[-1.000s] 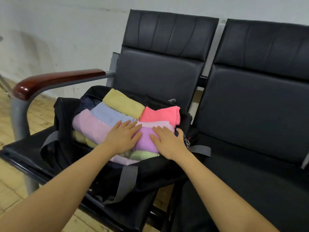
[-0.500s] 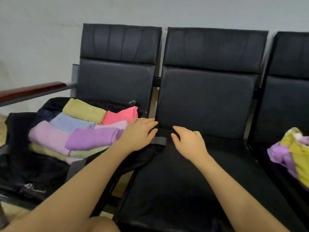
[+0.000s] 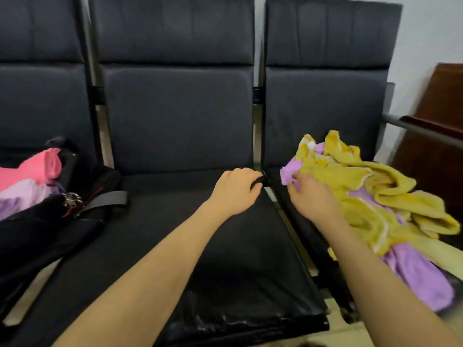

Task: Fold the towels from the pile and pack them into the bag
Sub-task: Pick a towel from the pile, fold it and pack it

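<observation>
The right hand (image 3: 310,196) is reaching over the gap to the right seat (image 3: 295,196), its fingers curling round a corner of the purple towel (image 3: 289,171) at the left edge of the pile (image 3: 370,194); the pile, yellow and purple towels in a loose heap, is lying on that seat; the left hand (image 3: 235,190) is resting on the far right corner of the middle seat (image 3: 200,246), fingers loosely curled and holding nothing; the black bag (image 3: 45,221) is sitting on the left seat, well apart from the pile, with folded pink and purple towels (image 3: 27,176) showing in its open top.
</observation>
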Demonstrator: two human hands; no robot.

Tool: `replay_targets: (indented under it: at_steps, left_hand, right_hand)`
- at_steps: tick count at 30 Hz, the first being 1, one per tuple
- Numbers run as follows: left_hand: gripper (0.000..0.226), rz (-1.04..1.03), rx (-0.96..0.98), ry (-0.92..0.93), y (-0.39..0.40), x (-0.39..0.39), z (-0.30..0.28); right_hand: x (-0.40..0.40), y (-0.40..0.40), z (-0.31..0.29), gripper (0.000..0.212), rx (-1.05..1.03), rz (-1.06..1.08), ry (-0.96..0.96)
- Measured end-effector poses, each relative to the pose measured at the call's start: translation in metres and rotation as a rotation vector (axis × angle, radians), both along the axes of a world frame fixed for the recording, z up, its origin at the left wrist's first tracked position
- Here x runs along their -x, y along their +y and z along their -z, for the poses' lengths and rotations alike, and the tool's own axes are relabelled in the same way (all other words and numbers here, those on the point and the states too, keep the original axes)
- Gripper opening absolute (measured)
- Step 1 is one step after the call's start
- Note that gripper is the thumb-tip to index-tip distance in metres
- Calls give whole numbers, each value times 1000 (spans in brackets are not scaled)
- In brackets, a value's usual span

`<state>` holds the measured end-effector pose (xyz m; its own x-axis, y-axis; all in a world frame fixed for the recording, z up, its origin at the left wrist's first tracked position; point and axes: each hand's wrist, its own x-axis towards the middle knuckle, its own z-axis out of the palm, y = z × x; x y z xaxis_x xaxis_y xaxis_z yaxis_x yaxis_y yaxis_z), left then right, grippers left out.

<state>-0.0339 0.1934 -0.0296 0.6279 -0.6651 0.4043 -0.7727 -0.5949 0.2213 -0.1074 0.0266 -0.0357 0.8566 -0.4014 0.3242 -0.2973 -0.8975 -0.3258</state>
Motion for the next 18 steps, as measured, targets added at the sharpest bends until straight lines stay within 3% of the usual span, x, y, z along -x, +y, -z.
replay_targets:
  at_steps: [7, 12, 15, 18]
  left_hand:
    - [34, 122, -27, 138, -112, 12, 33]
    - [44, 165, -146, 221, -157, 12, 58]
    - [43, 195, -153, 285, -169, 11, 71]
    - [40, 185, 64, 337, -172, 8, 81]
  right_hand:
    - [41, -85, 37, 48, 161, 208, 107]
    - [44, -104, 53, 33, 209, 199, 181]
    - [42, -110, 59, 18, 181, 163, -18]
    - [41, -113, 59, 10, 84, 73, -376]
